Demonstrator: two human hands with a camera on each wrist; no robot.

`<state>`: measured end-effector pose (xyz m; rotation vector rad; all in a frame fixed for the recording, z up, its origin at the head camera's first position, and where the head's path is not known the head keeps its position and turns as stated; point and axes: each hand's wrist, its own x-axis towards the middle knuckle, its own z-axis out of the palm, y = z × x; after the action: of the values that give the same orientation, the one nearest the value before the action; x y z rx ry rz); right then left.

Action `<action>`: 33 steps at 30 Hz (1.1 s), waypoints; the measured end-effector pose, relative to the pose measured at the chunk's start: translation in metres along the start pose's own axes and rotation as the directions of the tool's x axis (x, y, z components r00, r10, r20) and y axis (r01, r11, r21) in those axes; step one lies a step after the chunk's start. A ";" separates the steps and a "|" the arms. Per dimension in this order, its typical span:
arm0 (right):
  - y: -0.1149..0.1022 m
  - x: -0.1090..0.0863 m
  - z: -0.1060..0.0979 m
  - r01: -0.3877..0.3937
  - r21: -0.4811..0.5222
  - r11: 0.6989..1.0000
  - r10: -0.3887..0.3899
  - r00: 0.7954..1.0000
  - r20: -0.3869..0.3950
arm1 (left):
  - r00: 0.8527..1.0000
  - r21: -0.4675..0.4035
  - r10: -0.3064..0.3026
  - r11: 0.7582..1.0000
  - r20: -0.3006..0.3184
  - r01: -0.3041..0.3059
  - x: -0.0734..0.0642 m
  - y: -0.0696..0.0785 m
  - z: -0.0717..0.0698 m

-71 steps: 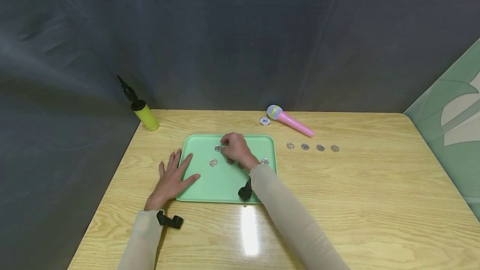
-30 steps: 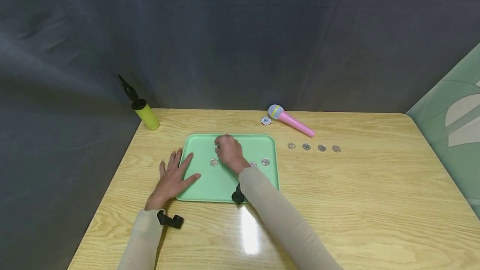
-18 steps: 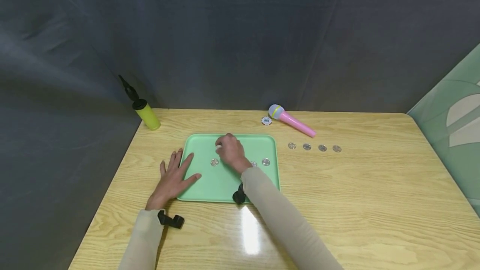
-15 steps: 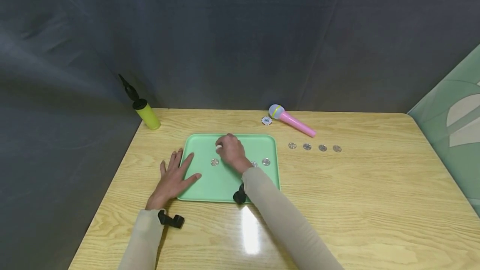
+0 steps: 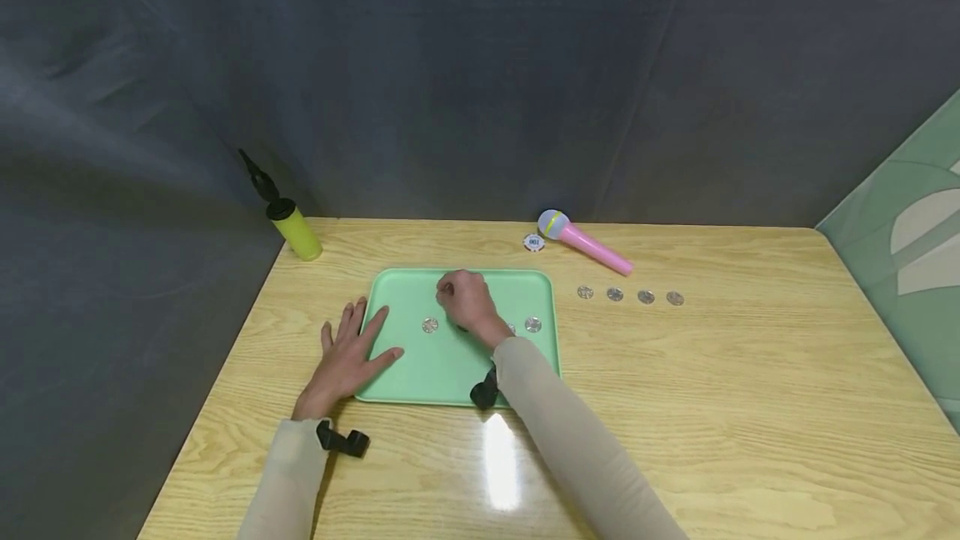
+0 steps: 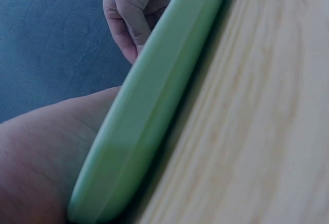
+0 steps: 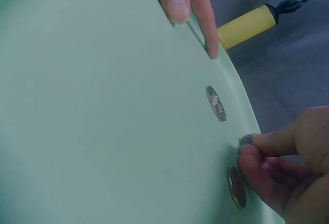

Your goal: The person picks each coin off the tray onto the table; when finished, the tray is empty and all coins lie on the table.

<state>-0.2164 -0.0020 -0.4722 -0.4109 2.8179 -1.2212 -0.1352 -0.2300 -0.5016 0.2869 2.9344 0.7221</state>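
Note:
My left hand [image 5: 350, 362] lies with fingers spread over the left rim of the mint-green tray [image 5: 420, 377]. Over the tray's far middle, my right hand [image 5: 470, 307] pinches a silver coin [image 7: 248, 139] between thumb and fingers, as the right wrist view shows; from the head that coin is hidden. One silver coin [image 5: 430, 325] lies flat on the tray to the left of the right hand, another coin [image 5: 533, 324] to its right. A darker-looking coin [image 7: 237, 187] sits just below the pinching fingers. The right wrist partly covers one more coin [image 5: 512, 328].
Right of the tray, several silver coins [image 5: 615, 294] form a row on the wooden table [image 5: 750, 390]. Behind it lie a pink toy microphone [image 5: 588, 246] and a poker chip [image 5: 534, 242]. A yellow-green hand pump [image 5: 300, 233] stands at the back left, against the dark curtain [image 5: 480, 82].
My right hand moved left over the far coin on the tray, took hold of it, then shifted slightly right with it. The left hand has stayed in place.

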 end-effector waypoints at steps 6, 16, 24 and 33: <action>0.005 -0.001 -0.005 -0.014 0.064 0.998 0.015 1.000 -0.011 | 1.000 -0.006 -0.002 1.000 0.005 0.002 -0.001 0.002 -0.001; 0.019 -0.009 -0.019 -0.073 0.285 0.956 0.078 0.997 -0.004 | 1.000 0.004 -0.001 1.000 -0.008 0.001 0.000 0.000 0.002; 0.032 -0.014 -0.034 -0.123 0.374 0.919 0.138 0.990 -0.014 | 1.000 0.011 -0.004 1.000 -0.006 0.004 0.000 -0.001 0.001; 0.044 -0.021 -0.051 -0.139 0.386 0.912 0.166 0.985 -0.038 | 1.000 0.013 -0.011 1.000 0.004 0.011 0.000 0.000 0.001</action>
<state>-0.2135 0.0682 -0.4700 -0.1234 2.5125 -1.7254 -0.1355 -0.2296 -0.5023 0.2736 2.9350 0.7009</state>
